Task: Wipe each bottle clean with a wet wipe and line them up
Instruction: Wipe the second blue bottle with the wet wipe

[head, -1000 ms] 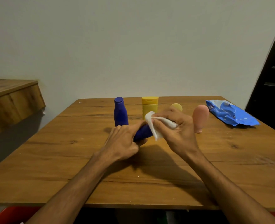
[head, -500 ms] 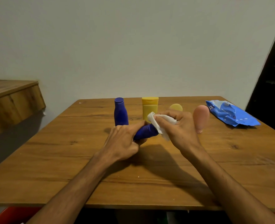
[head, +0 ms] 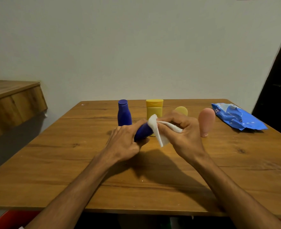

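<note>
Two hands are working above the brown wooden table [head: 62,154], both just in front of the squat yellow plastic bottle [head: 154,109].

Your left hand [head: 124,143] is curling its fingers around the near end of a dark blue plastic bottle [head: 143,131]. You are holding it tilted, with its far end pointing up toward the yellow bottle.

Your right hand [head: 185,138] is pinching a crumpled white wet wipe [head: 159,138] between thumb and fingers. You are pressing the wipe against the far end of the held bottle, directly in front of the yellow bottle. A loose corner of the wipe is hanging down.

Just left of the yellow bottle, a second dark blue bottle with a round cap [head: 124,114] is standing upright. To the yellow bottle's right, a pale yellow rounded item [head: 181,110] is showing behind your right hand, mostly hidden. Farther right of the yellow bottle, a pink rounded tube [head: 206,121] is standing on end. Well to the right of the yellow bottle, a crinkled blue wet-wipe pack [head: 235,118] is lying flat.
</note>
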Action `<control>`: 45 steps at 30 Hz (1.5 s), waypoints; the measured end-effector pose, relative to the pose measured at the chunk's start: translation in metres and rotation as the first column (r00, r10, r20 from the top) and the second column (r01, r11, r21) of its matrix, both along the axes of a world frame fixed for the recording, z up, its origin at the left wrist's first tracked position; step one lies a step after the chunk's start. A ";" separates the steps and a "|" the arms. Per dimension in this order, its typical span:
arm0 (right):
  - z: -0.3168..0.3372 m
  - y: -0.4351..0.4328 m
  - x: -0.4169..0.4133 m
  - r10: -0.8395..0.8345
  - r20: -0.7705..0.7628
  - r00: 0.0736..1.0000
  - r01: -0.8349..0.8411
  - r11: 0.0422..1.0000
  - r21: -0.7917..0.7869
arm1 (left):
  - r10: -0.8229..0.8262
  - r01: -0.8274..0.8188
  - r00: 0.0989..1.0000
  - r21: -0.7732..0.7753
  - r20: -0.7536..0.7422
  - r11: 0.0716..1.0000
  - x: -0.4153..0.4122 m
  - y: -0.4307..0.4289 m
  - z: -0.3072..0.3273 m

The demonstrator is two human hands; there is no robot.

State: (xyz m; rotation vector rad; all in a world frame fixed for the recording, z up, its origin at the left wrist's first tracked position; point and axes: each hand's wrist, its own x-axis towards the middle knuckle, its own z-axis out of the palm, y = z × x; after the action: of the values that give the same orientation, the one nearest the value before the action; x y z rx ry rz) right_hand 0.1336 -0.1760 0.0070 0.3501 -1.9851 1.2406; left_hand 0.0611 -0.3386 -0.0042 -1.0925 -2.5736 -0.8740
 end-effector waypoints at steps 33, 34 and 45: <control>0.009 0.006 0.004 0.078 0.197 0.977 -0.073 0.997 -0.034 | -0.055 0.055 0.998 -0.004 -0.038 0.998 -0.003 0.002 -0.008; 0.008 0.005 0.005 0.087 0.201 0.976 -0.075 0.995 -0.063 | -0.047 0.047 0.999 0.004 -0.027 0.999 -0.003 0.002 -0.008; 0.003 0.004 0.002 0.153 0.175 0.973 -0.103 0.960 -0.261 | -0.001 -0.007 0.995 0.082 0.099 0.997 -0.005 0.005 -0.005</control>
State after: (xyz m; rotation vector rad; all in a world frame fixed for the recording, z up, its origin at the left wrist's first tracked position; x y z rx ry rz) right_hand 0.1354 -0.1722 0.0098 0.2421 -1.9594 1.6444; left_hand 0.0565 -0.3333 -0.0095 -1.0469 -2.5916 -1.0480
